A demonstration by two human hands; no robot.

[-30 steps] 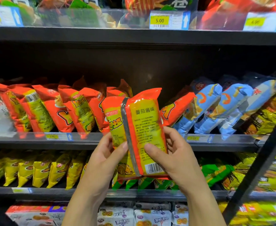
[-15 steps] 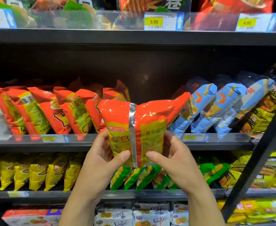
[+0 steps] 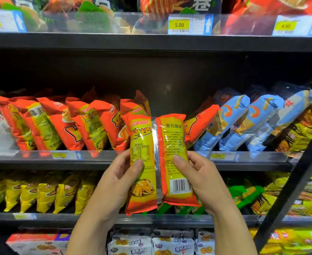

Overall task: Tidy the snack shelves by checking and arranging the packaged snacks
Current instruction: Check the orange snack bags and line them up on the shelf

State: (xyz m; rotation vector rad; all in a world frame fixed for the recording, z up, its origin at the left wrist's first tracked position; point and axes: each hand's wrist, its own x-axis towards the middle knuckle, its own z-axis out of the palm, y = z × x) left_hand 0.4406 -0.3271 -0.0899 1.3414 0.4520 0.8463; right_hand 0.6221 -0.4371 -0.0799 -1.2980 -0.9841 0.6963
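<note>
holding the orange snack packet point(image 3: 159, 162) upright in front of the middle shelf point(image 3: 41, 162), the person is showing its back to the camera — seam, printed panel and barcode are all facing out. the step in hand is looking like the check. doing it well is calling for a light hold at the packet's edges, so the thumbs are not covering the print or crushing the contents. the bag is looking puffy and glossy, so squeezing hard is risking a split seam. when it is going back, it is probably belonging with the row of orange packets point(image 3: 89, 124) leaning on that shelf, where a gap seems to be showing just behind it, left of the blue packets point(image 3: 243, 122).

the left hand point(image 3: 118, 183) is angling up from below, thumb lying across the packet's left half and fingers hidden behind. the right hand point(image 3: 201, 177) is mirroring it, thumb on the right half above the barcode. each grip is clamped on the packet, which is hanging in the air before the shelf edge — not resting on it.
</note>
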